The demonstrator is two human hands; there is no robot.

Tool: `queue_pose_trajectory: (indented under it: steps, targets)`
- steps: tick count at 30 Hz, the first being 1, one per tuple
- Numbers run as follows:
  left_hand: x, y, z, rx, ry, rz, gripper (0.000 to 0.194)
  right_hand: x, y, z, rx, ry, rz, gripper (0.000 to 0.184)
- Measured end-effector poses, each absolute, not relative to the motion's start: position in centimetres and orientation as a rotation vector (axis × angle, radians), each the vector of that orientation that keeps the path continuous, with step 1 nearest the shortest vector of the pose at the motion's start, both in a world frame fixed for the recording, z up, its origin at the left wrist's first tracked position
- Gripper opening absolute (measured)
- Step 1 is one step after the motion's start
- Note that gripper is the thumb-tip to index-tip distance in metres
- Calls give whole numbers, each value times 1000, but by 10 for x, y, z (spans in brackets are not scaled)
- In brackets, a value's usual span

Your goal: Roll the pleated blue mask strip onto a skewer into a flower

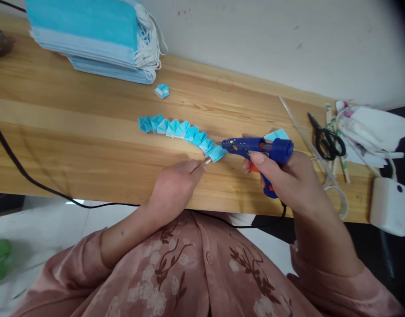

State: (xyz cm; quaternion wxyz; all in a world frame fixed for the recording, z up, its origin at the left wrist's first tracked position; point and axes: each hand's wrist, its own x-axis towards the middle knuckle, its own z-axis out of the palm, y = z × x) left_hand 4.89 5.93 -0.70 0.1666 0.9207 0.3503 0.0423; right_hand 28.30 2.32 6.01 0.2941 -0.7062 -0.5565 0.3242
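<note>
My right hand (284, 171) is wrapped round a blue hot glue gun (245, 146) with an orange trigger. Its nozzle points left, close above the near right end of a curved chain of folded light-blue pieces (184, 131) lying on the table. Whether the nozzle touches the chain I cannot tell. Closed on a thin wooden stick (207, 161), my left hand (176, 187) sits just below that same end, the stick's tip against the last piece. One loose folded blue piece (162, 91) lies farther back.
Stacked blue face masks (86, 31) with white ear loops stand at the back left of the wooden table (73, 114). On the right are black scissors (327, 141), a clear glue stick (304, 136), a tape roll (341, 204) and a white power adapter (389, 206). A black cord (20, 167) crosses the front edge.
</note>
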Motion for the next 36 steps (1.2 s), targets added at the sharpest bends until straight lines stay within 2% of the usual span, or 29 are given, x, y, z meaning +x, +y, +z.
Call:
queue_pose_trajectory:
  steps: [10, 24, 32, 36]
  targets:
    - [47, 59, -10, 2616, 987, 199, 44, 273, 29, 61, -1930, -1516, 948, 56]
    - [48, 60, -10, 2652, 978, 241, 41, 267, 34, 60, -1927, -1535, 939, 38]
    - [46, 58, -12, 2683, 975, 280, 37, 278, 34, 68, -2045, -1534, 936, 45]
    - [47, 58, -13, 2672, 980, 283, 37, 281, 38, 72, -1983, -1635, 913, 42]
